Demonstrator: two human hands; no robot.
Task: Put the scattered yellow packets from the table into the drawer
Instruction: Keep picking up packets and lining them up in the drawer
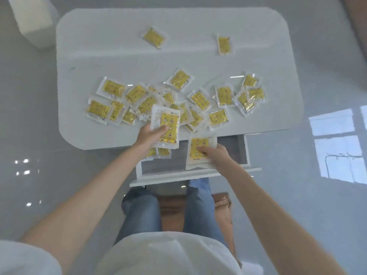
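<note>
Several yellow packets in clear wrappers lie scattered across the middle of the white table [99, 56], with two more at the far side [154, 37] [224, 45]. My left hand [151, 134] grips a small stack of yellow packets [167, 126] above the table's near edge. My right hand [215, 154] holds another yellow packet [199, 149] over the open drawer [164, 167], which is pulled out toward me below the tabletop. Two packets [158, 152] lie inside the drawer at its back left.
A white box [33, 20] stands on the floor beyond the table's far left corner. I sit on a brown stool [222, 203], my knees just below the drawer front. Glossy grey floor surrounds the table.
</note>
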